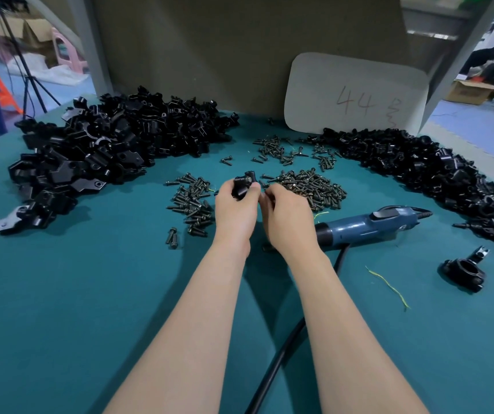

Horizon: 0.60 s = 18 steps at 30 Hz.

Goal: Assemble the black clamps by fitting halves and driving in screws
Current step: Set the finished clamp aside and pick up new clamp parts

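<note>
Across the whole view, a teal table (60, 324), carrying everything else. On its far left, a large heap of black clamp halves (105, 144); along the right side, a second heap (419, 171), longer and curving toward the near right. Against the back wall, between the two heaps, a pale card (356, 94) marked "44" in red. Right of centre, a blue electric screwdriver (368, 225) lying on its side, with its black cable (284, 354) running toward the near edge between the forearms. At near right, apart from the heaps, one ring-shaped clamp (464, 271) standing alone. In the middle, dark screws (308, 186) in three scatters: left, right and farther back. Above the screws, left hand (235, 210) curled round a black clamp (244, 185), holding it off the table. Just beside it, right hand (287, 216) with fingers bent toward that clamp; cannot tell whether pinching anything.
</note>
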Each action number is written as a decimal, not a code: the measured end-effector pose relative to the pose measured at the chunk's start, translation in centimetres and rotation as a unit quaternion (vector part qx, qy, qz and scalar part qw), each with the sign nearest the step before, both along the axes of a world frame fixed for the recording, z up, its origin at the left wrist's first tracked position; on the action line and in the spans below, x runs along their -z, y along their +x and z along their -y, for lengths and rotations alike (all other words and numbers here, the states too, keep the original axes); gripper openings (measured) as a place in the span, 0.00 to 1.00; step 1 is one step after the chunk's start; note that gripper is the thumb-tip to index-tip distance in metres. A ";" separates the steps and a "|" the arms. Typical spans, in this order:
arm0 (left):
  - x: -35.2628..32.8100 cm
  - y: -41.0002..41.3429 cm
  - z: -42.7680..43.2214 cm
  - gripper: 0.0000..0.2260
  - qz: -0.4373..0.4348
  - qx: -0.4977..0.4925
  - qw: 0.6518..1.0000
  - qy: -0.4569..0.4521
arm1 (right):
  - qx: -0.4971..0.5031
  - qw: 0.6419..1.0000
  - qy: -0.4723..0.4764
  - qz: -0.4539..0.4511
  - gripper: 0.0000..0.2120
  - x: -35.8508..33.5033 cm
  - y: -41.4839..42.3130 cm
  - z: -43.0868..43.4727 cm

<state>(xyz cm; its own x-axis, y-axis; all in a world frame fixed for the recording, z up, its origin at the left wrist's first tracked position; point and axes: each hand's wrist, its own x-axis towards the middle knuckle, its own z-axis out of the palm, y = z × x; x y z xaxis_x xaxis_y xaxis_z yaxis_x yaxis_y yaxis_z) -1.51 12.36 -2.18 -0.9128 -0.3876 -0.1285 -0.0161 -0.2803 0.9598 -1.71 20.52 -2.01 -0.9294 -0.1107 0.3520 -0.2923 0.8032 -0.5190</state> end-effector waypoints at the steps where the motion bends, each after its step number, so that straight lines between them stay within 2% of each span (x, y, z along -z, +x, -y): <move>1: 0.1 0.0 -0.1 0.05 -0.005 -0.002 1.000 -0.008 | -0.001 1.000 0.009 0.003 0.15 0.0 0.0 -0.1; 3: 0.2 -0.1 0.0 0.04 -0.007 0.000 1.000 -0.003 | 0.004 1.000 0.018 0.005 0.16 -0.3 0.0 -0.2; 5: 0.1 -0.1 0.3 0.03 -0.011 0.011 0.998 0.061 | 0.042 0.999 -0.015 -0.022 0.17 -1.0 -0.1 -0.8; 8: 0.0 -0.1 0.8 0.03 -0.009 0.028 0.977 0.213 | 0.215 0.965 -0.100 -0.108 0.18 -2.3 -0.5 -4.5; 10: -0.1 0.0 1.2 0.05 0.003 0.038 0.957 0.287 | 0.305 0.943 -0.129 -0.040 0.24 -2.7 -0.5 -7.7; 13: 0.0 0.1 1.5 0.07 0.019 0.047 0.946 0.321 | 0.336 0.927 -0.125 0.110 0.32 -2.6 -0.4 -10.3; 18: 0.1 0.0 1.3 0.07 0.023 0.047 0.947 0.317 | 0.332 0.921 -0.123 0.163 0.42 -1.8 -0.9 -10.8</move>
<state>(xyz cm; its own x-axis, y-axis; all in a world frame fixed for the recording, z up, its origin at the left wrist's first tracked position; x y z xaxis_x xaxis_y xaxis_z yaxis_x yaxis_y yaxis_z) -1.52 11.06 -2.23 -0.9272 -0.1358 -0.3491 -0.1080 -0.7955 0.5963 -2.60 31.27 -0.18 -0.8237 0.5667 -0.0198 0.4253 0.5943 -0.6826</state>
